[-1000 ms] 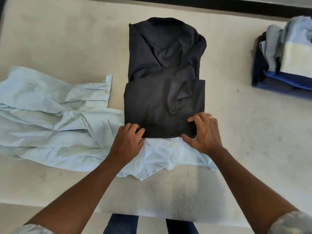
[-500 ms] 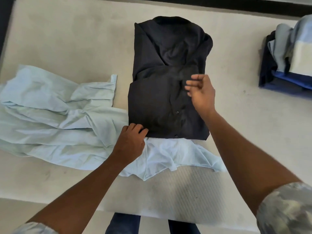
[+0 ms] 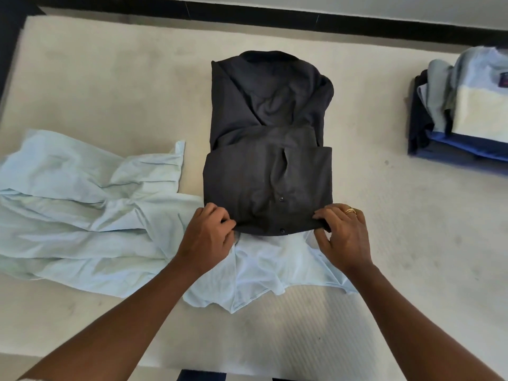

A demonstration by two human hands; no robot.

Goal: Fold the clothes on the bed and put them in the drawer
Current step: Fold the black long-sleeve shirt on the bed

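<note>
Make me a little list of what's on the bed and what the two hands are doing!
place: cream bed
being folded: black shirt, partly folded, in the middle; its near edge overlaps the light blue shirt
left hand: grips the black shirt's near left corner
right hand: pinches its near right corner; wears a gold ring
waiting: light blue shirt, crumpled, spread out to the left
already folded: pile of folded clothes at the far right
drawer: not in view
</note>
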